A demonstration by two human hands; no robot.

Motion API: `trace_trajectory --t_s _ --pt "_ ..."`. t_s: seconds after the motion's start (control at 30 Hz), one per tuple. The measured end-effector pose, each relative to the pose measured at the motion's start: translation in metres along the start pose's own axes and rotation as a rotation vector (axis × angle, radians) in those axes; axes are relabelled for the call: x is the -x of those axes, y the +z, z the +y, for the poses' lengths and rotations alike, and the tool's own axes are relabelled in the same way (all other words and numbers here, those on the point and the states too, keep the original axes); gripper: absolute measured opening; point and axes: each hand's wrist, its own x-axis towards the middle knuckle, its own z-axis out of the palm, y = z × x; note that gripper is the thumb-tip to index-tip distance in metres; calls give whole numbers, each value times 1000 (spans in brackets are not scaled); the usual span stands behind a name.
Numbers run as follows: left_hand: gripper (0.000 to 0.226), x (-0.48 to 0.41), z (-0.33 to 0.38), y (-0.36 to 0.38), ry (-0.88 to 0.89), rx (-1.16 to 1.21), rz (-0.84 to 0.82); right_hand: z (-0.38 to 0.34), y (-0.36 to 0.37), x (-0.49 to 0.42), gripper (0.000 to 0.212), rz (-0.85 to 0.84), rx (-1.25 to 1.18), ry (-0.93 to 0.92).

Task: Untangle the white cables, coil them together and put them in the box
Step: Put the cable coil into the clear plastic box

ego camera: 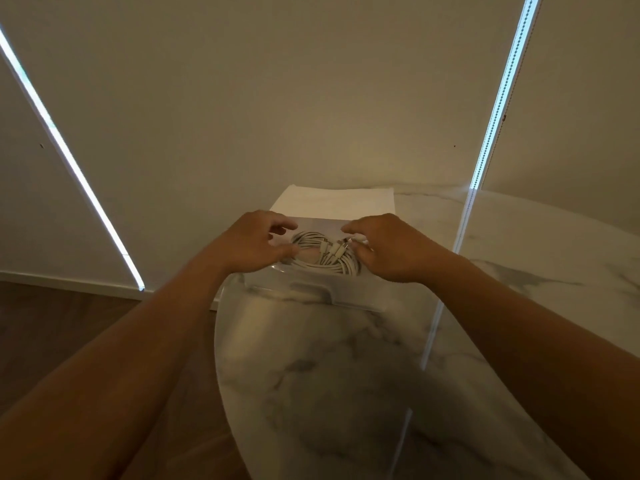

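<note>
A coil of white cables (323, 256) lies inside a shallow clear plastic box (322, 292) on the marble table. Several plug ends stick out near the coil's middle. My left hand (254, 242) hovers over the box's left side, fingers loosely spread, thumb touching the coil's left edge. My right hand (388, 247) is at the box's right side and pinches white plug ends between thumb and fingers. Both forearms reach in from the bottom corners.
A white lid or sheet (339, 202) lies flat just behind the box. The marble table (329, 375) has a curved left edge, with wooden floor (69, 323) beyond it. Pale blinds hang close behind, with two bright light gaps.
</note>
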Motion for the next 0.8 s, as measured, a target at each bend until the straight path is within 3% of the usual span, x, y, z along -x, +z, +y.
trace_trajectory --t_s 0.07,0.17,0.3,0.4,0.57,0.8 --pt "34 18 -8 3 37 54 240 1 5 20 34 164 -52 11" --pt "40 41 -17 12 23 96 453 3 15 48 35 324 -104 62" --pt "75 54 -34 25 -144 175 431 6 26 68 57 381 -180 235" --pt "92 56 -44 34 -250 257 385 7 38 74 66 306 -205 363" --pt "91 60 -51 43 -303 264 367 8 53 70 53 288 -241 439" --pt "79 52 -59 45 -263 294 362 9 53 61 36 354 -267 392"
